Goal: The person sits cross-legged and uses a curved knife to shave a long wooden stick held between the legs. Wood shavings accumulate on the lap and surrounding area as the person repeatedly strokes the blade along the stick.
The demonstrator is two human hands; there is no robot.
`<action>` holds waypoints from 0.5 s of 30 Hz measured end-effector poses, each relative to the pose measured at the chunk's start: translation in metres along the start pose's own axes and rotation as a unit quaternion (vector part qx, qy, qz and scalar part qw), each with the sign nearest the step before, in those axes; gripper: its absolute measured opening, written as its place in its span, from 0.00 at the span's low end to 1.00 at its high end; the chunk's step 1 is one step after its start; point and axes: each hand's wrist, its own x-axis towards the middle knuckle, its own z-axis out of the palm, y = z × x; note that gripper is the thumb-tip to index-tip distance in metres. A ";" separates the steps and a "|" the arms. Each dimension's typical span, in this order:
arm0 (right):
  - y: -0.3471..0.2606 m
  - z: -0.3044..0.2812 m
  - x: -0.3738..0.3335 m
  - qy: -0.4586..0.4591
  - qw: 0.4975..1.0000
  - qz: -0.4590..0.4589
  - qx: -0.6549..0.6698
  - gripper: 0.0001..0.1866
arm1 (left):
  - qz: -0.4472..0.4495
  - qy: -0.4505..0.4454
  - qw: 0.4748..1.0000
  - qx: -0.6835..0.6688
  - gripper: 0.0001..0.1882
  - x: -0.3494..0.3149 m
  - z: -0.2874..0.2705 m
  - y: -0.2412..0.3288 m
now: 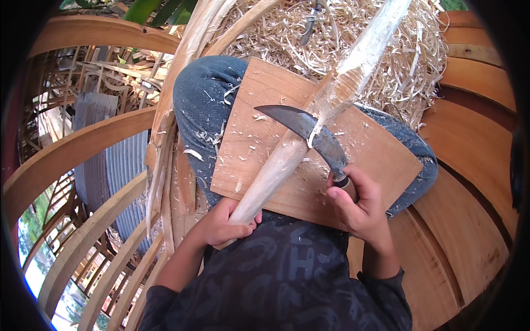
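Note:
My left hand [230, 222] is wrapped round the near end of a long pale wooden pole [276, 168], close to my shirt. The pole slants away to the upper right across a flat wooden board [361, 160] on my lap. In my right hand [359, 204] is the short handle of a curved knife [314, 128]. Its dark, sickle-like blade lies across the pole, tip pointing left, with a curled shaving [314, 134] at the blade. Just beyond the blade the pole's surface is rough and freshly cut. Small chips are scattered over the board.
A thick heap of wood shavings [408, 71] lies beyond my knees. Another blade-like tool [310, 25] rests on it. Split wood lengths [165, 138] stand at my left, beside curved wooden slats [83, 138]. Broad wooden planks [469, 160] curve round on the right.

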 end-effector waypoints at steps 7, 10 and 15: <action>0.001 0.010 0.006 0.048 0.964 -0.138 -0.222 0.13 | -0.015 -0.004 1.000 0.002 0.16 -0.002 -0.002 -0.003; 0.006 0.007 0.005 -0.149 0.983 -0.022 -0.102 0.12 | -0.010 0.003 1.000 -0.004 0.16 -0.002 0.000 -0.001; -0.022 -0.017 0.006 -0.070 0.977 0.128 0.154 0.11 | 0.004 0.012 1.000 0.007 0.15 -0.002 0.000 -0.005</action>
